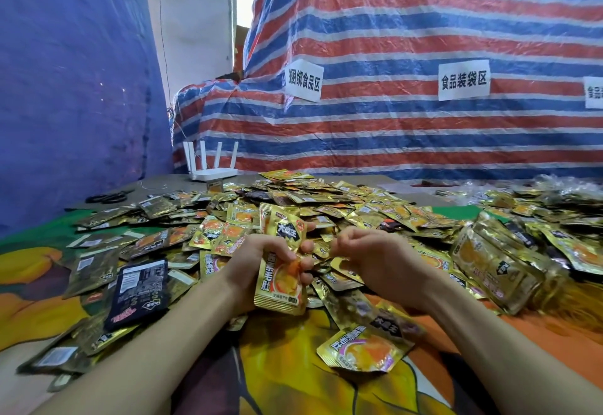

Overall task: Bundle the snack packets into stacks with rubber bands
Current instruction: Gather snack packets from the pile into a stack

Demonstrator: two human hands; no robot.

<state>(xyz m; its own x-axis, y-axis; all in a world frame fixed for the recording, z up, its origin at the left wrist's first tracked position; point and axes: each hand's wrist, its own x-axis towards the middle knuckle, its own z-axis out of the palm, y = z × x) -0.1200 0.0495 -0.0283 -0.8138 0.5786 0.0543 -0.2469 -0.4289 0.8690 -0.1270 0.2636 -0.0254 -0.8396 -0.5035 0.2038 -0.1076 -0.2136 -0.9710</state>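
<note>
While the left hand (251, 264) grips a small stack of gold snack packets (282, 271) at mid-height, with its fingers curled round the front face and its thumb hidden behind, the stack stands on end just above the printed tablecloth (293, 365). Holding it upright and squared probably keeps both short ends free for a band to pass over.

Just beside the stack's right edge, the right hand (375, 261) has its fingers curled toward the thumb. No rubber band is visible, so whether they pinch one cannot be told.

Behind and around both hands spreads the loose heap of packets (326, 206), within reach as supply. A thicker block of packets (489, 268), seemingly already bundled, lies on its side at the right, apparently to keep finished work separate. Scissors (107, 198) and a white router (213, 170) rest at the table's far left.
</note>
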